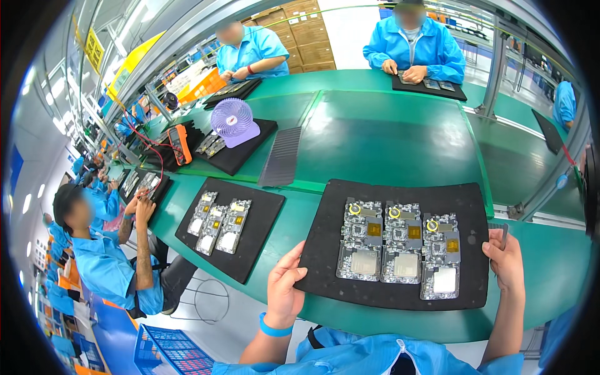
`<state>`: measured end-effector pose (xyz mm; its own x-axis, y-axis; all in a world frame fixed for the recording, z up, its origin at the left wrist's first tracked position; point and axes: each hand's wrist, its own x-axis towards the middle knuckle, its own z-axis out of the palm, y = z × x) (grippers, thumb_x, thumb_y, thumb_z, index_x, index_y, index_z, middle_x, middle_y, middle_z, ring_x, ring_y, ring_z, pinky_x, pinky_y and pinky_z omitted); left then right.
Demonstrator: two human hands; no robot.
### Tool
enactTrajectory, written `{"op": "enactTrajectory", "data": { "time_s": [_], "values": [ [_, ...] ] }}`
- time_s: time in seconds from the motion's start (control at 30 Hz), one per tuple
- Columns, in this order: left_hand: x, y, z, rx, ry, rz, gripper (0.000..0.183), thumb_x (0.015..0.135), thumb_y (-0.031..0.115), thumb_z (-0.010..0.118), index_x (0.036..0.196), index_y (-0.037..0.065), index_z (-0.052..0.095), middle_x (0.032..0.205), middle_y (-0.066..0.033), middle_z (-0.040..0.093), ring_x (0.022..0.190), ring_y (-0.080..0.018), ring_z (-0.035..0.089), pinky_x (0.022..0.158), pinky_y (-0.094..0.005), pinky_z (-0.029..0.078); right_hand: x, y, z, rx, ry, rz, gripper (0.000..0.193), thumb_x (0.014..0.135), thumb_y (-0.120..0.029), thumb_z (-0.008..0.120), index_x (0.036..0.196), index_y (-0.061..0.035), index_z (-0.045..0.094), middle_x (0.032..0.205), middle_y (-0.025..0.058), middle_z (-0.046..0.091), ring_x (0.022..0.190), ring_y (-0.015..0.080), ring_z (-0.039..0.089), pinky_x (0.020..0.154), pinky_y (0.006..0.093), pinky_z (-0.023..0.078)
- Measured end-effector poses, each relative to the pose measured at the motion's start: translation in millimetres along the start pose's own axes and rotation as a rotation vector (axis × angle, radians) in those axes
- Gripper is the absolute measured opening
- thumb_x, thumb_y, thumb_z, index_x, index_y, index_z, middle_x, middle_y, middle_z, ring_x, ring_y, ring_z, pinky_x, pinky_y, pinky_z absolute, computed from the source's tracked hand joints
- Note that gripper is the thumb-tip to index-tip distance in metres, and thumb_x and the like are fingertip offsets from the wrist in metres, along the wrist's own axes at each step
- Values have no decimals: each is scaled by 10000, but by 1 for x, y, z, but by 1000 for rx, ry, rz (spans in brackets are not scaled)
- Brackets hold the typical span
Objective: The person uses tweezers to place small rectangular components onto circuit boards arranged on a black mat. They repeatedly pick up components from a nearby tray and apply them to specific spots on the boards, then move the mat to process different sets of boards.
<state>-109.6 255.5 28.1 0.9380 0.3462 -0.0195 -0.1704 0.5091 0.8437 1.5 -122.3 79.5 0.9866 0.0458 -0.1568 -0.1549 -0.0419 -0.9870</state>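
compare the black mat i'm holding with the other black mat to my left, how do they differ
The held mat is gripped by the left hand and right hand; the left mat lies untouched. The held mat looks larger and sits squarer to you; the left mat is angled. Both are black and carry three circuit boards.

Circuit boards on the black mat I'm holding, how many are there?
3, side by side on the black mat: left board, middle board, right board, which sits slightly lower. The left hand and right hand grip the mat's edges; none looks hidden.

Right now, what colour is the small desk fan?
Light purple fan; clearest in the head view.
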Motion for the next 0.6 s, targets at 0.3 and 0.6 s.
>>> {"op": "enactTrajectory", "data": {
  "time_s": [0.3, 0.6],
  "values": [
    [2, -3, 6, 33, 41, 33, 558, 724, -39, 442, 1276, -120, 441, 1268, -219, 518, 1133, -259, 546, 976, -343, 432, -3, 8, -6, -7, 14, -9, 273, 772, -2, 620, 1031, 55, 554, 787, 1, 575, 683, 55, 501, 624, 192, 398],
    [2, -6, 5, 15, 56, 25, 568, 719, -33, 443, 1280, -123, 432, 1253, -221, 528, 1112, -259, 560, 960, -340, 448, -2, 11, -7, -24, 30, 25, 267, 773, 8, 621, 1027, 53, 552, 785, 2, 569, 685, 51, 494, 622, 190, 395]
  ]
}}
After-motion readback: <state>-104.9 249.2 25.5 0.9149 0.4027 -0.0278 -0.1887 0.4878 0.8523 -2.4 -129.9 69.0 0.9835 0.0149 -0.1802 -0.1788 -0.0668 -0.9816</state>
